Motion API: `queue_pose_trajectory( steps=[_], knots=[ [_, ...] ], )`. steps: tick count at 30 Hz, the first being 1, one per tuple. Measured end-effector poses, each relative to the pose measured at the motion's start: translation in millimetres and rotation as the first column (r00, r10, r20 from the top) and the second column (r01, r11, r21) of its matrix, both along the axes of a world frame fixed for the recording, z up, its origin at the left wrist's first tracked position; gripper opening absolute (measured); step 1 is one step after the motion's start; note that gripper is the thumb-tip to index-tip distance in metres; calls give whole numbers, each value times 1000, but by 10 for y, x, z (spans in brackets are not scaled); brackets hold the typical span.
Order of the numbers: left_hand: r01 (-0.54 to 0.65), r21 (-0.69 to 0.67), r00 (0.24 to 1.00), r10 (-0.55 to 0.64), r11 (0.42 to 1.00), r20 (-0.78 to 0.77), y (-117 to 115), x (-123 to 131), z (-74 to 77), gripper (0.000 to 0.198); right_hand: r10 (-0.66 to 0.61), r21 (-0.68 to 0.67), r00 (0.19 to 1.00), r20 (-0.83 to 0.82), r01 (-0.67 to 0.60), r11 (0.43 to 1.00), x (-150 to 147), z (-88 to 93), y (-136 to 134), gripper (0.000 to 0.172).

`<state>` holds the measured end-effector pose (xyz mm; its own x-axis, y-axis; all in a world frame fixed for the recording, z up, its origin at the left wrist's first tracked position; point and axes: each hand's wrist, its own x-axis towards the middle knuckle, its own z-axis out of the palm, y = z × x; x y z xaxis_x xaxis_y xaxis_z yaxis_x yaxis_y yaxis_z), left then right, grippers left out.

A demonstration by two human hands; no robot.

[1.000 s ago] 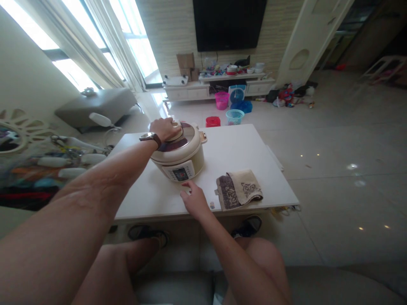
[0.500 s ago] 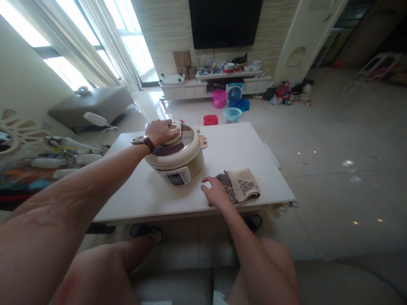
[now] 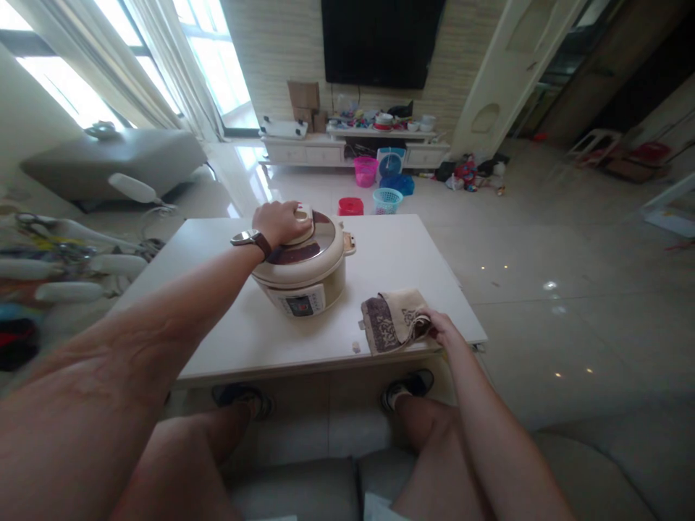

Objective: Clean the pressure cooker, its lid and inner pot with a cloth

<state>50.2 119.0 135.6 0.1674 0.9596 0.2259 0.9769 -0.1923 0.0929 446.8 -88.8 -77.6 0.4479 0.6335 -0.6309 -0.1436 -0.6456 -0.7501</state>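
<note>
A cream electric pressure cooker (image 3: 309, 275) with a maroon-trimmed lid stands on the white low table (image 3: 396, 246). My left hand (image 3: 279, 221), with a watch on the wrist, is closed over the lid's handle. A folded beige and brown cloth (image 3: 394, 320) lies near the table's front right edge. My right hand (image 3: 442, 329) pinches the cloth's right edge, fingers curled round it.
A small speck (image 3: 355, 347) lies on the table left of the cloth. My knees and sandalled feet are under the table's front. Pink, red and blue baskets (image 3: 374, 192) sit on the floor beyond, before a TV cabinet (image 3: 347, 148). Clutter lies at the left.
My right hand slid from in front of the cooker rightward across the cloth to its right edge and closed on it. The left hand stayed on the lid. The view shifted slightly.
</note>
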Motion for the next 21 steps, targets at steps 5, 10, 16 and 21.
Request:
queue_pose_trajectory(
  steps=[5,10,16,21],
  knots=[
    [11,1,1000,-11,1000,13,26,-12,-17,66,74,50,967,-245,-63,997,-137,118,80,18],
    [7,10,999,-7,1000,33,35,-25,-41,63,88,153,886,-455,-19,988,-319,199,111,30],
    [52,39,995,-55,998,88,-85,22,64,67,118,280,871,-478,23,960,-574,326,219,29],
    [-183,304,882,20,935,471,-434,-217,117,44,-17,433,897,-443,231,871,-688,462,218,31]
  ],
)
